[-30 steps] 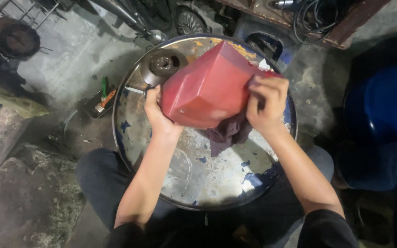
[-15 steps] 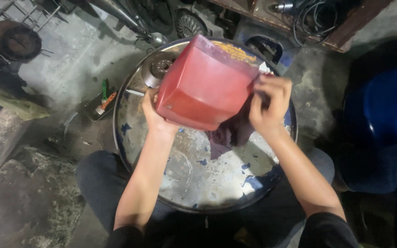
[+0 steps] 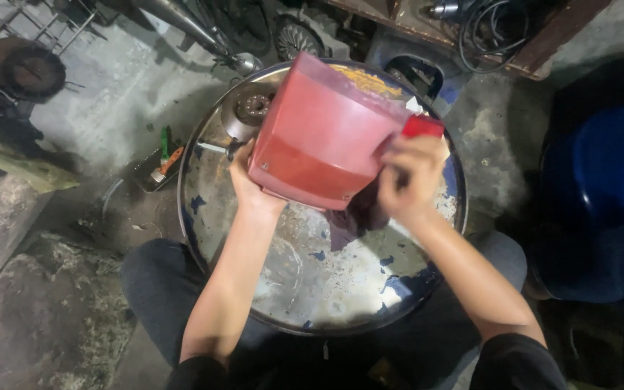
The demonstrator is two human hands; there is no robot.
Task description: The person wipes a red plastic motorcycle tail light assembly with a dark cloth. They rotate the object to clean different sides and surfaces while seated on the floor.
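Left hand (image 3: 248,180): our palm cups the red plastic cover (image 3: 323,141) at its lower left edge, fingers hidden behind it.
Red plastic cover: held tilted above the drum top (image 3: 312,289).
Right hand (image 3: 412,177): clenched on a dark rag (image 3: 352,217) against the cover's right side.

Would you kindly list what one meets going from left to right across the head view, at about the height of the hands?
Green-handled tool → left hand → red plastic housing → right hand → rim of the round metal drum top → blue barrel.
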